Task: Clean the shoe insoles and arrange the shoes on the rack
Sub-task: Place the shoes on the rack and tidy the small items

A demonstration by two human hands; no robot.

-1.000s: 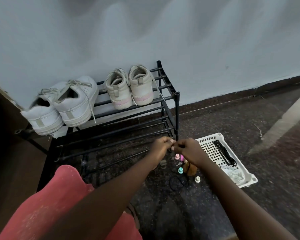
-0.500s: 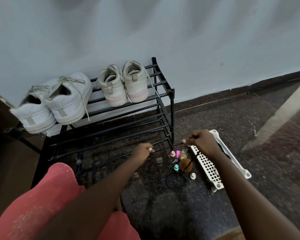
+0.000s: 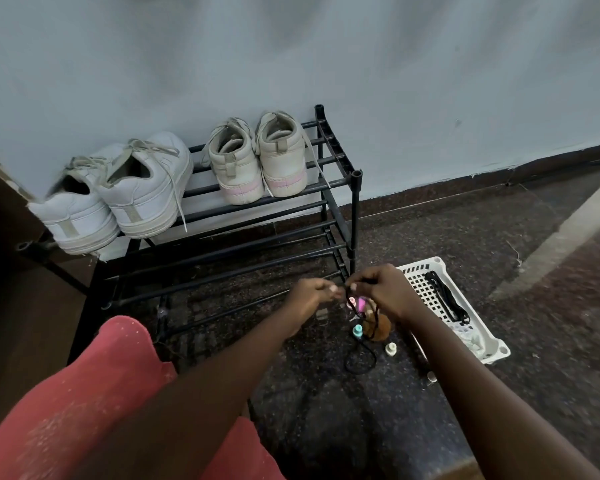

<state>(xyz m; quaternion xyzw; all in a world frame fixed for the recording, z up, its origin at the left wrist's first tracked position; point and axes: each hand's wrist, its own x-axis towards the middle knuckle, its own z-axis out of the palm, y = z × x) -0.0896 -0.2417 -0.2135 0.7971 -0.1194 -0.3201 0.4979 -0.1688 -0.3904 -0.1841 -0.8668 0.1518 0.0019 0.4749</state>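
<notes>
I note left hand (image 3: 310, 296) and right hand (image 3: 383, 292) each pinching the black cord (image 3: 374, 357), beside the shoe rack (image 3: 353, 220).

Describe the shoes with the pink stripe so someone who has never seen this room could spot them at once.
Find the black metal rack against the pale wall; two pairs of shoes stand on its top shelf, heels facing out. The pair at the right end is the one. Unlike the bigger white sneakers left of it, its heels carry a pink band.
</notes>
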